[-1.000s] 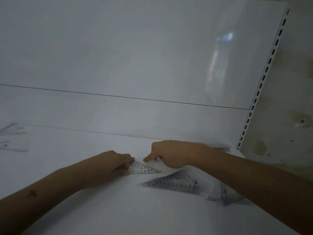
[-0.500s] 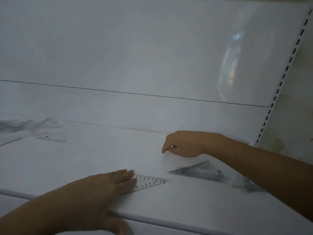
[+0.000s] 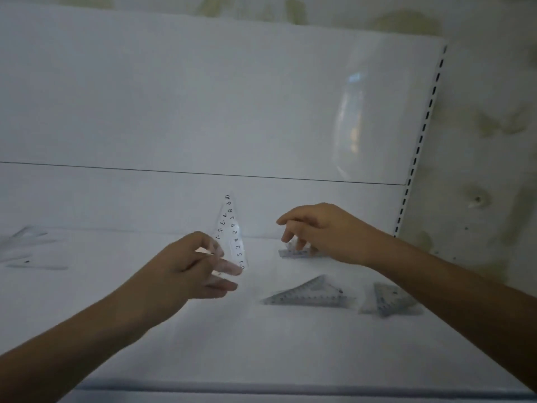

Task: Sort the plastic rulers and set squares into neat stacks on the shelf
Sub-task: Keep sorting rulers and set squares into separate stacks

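Left hand (image 3: 189, 274) pinches a clear set square (image 3: 231, 237) by its lower corner, thumb & fingers clamped on the plastic, holding it upright off the shelf (image 3: 203, 344) w/ its long point aimed at the back panel (image 3: 203, 112); likely lifted clear so it can be carried to a stack. Right hand (image 3: 319, 231) hovers toward the back-right of the shelf, fingers loosely curled down onto a small ruler-like piece (image 3: 296, 253) lying flat there. Fingertips appear to touch it, but whether they've actually gripped it can't be told.

Two more set squares wait flat nr the right edge: a long low triangle (image 3: 308, 296) mid-right, and a smaller one (image 3: 390, 299) just beside it, apart, not stacked. At the far left edge, blurred clear pieces (image 3: 26, 248) lie overlapping, prob. the start of a pile, tho too smeared to sort by type.

Judged from the spread: sorting is well short of done, w/ right-side pieces loose and unaligned.
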The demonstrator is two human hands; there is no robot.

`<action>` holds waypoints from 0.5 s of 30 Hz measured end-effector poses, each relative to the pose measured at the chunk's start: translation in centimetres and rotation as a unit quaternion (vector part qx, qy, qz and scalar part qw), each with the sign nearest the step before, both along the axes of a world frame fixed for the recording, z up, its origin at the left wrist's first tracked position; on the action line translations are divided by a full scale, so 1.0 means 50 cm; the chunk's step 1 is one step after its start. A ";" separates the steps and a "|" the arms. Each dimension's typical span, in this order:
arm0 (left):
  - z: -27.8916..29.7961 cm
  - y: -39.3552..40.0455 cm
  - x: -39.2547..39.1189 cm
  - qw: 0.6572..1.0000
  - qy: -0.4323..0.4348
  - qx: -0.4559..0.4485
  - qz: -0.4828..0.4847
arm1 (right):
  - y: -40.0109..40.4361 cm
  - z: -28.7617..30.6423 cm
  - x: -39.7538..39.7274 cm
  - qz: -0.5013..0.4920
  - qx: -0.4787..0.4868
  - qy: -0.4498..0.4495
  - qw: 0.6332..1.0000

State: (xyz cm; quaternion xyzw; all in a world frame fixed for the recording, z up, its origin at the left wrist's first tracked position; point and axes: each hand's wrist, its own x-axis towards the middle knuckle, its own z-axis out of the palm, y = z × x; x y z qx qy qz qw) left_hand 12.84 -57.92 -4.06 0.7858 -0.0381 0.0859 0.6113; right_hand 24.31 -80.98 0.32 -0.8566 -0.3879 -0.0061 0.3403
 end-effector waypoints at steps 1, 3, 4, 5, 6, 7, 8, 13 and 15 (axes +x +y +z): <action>-0.001 -0.023 0.010 0.999 0.016 -0.045 -0.012 | -0.007 -0.006 -0.008 0.006 0.021 0.041 0.999; -0.009 -0.071 0.028 0.993 0.044 -0.094 -0.057 | -0.017 -0.027 -0.021 0.023 0.026 0.069 0.997; -0.012 -0.097 0.033 0.992 0.053 -0.094 -0.073 | -0.020 -0.037 -0.027 0.033 0.029 0.068 0.997; -0.018 -0.122 0.040 0.991 0.055 -0.087 -0.084 | -0.022 -0.044 -0.030 0.043 0.046 0.069 0.996; -0.018 -0.146 0.045 0.991 0.058 -0.080 -0.091 | -0.027 -0.049 -0.033 0.049 0.072 0.072 0.994; -0.020 -0.163 0.053 0.992 0.051 -0.067 -0.093 | -0.035 -0.051 -0.034 0.048 0.096 0.074 0.992; -0.019 -0.179 0.059 0.994 0.034 -0.047 -0.092 | -0.045 -0.051 -0.035 0.042 0.113 0.076 0.990; -0.006 -0.208 0.095 0.990 -0.076 0.110 -0.052 | -0.117 -0.041 -0.014 -0.025 0.123 0.065 0.990; 0.003 -0.204 0.111 0.988 -0.096 0.118 -0.022 | -0.144 -0.036 0.002 -0.039 0.061 0.047 0.996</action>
